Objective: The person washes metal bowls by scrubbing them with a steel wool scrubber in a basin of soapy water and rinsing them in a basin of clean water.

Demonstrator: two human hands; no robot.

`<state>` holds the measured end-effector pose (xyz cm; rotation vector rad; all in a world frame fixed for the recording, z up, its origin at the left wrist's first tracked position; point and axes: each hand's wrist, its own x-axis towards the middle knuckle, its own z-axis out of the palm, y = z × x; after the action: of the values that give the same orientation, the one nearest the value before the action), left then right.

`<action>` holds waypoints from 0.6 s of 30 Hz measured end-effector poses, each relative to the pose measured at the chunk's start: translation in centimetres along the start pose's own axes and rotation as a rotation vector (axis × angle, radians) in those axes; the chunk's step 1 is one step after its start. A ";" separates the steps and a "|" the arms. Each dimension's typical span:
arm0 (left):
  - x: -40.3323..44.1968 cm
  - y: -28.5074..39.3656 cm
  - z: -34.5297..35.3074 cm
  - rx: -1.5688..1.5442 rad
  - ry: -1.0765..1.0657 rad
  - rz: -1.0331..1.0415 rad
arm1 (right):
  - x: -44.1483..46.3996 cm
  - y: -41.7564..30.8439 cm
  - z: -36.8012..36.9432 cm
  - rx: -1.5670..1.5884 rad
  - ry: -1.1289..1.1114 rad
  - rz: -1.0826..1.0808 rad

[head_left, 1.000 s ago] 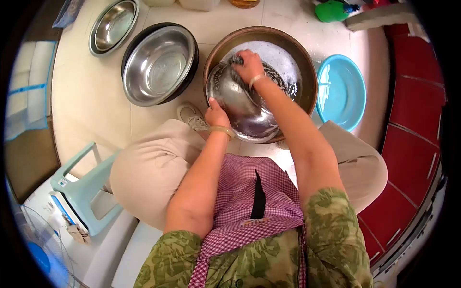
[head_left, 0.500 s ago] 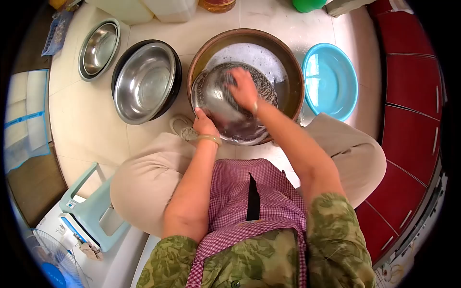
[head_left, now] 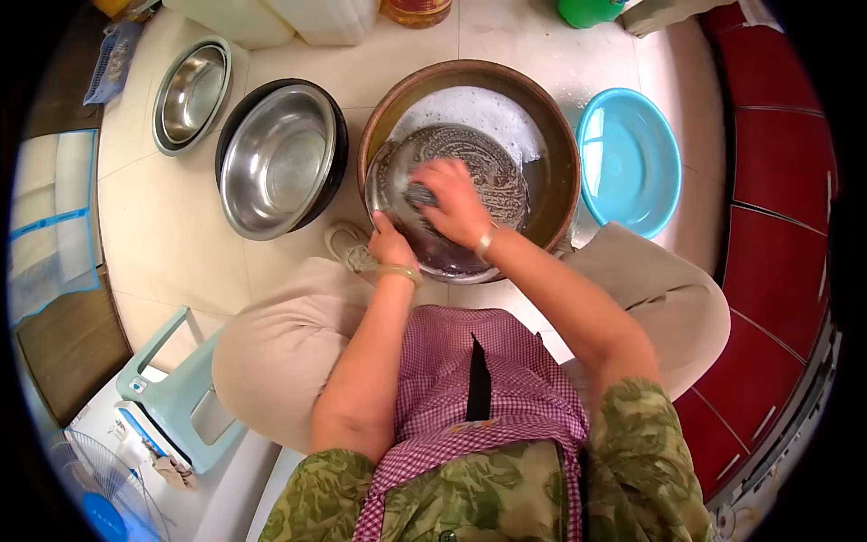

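A wide brown-rimmed basin [head_left: 562, 154] stands on the floor before me, with sudsy water inside. Tilted in it is a shiny metal bowl [head_left: 497, 185], its surface streaked with foam. At the bowl's near left edge, my left hand [head_left: 392, 244] grips the rim, thumb on top. My right hand [head_left: 454, 203] is closed round a dark grey scrubber [head_left: 419, 195] and presses it on the bowl's left part. Bracelets circle both wrists.
Left of the basin are a steel bowl in a black one [head_left: 278, 163] and two smaller nested bowls [head_left: 192, 98]. A light blue basin [head_left: 629, 163] stands right. Jugs [head_left: 330, 20] are at the top, red cabinets [head_left: 775, 262] right, a fan [head_left: 104, 492] lower left.
My right hand has moved with the scrubber from the bowl's upper part down and to the left. My left hand still grips the rim. The camera view has shifted.
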<state>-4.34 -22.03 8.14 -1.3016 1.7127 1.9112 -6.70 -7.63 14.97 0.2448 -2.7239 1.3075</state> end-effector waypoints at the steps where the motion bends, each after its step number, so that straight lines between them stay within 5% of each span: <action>1: -0.5 0.3 0.0 0.002 -0.003 -0.016 | 2.5 0.5 1.0 -0.033 -0.084 -0.105; 5: -0.6 0.5 0.0 -0.053 -0.014 -0.058 | 10.5 5.8 5.0 -0.397 -0.233 0.303; 10: -0.3 0.1 0.4 -0.146 0.012 -0.096 | 4.2 16.4 0.4 -0.467 0.053 0.665; 12: 0.4 -0.6 0.0 -0.151 -0.046 -0.090 | -1.9 16.1 -2.5 -0.490 0.078 0.622; 16: 0.0 -0.2 0.1 -0.163 -0.087 -0.048 | -5.9 6.5 -3.2 -0.184 0.144 0.212; 18: 0.8 -0.6 -0.1 -0.167 -0.092 -0.077 | -5.0 6.9 -4.3 -0.047 0.105 0.420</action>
<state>-4.28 -22.26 7.16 -1.2942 1.4653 2.0717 -3.03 0.47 11.59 -0.4102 -2.8055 1.2936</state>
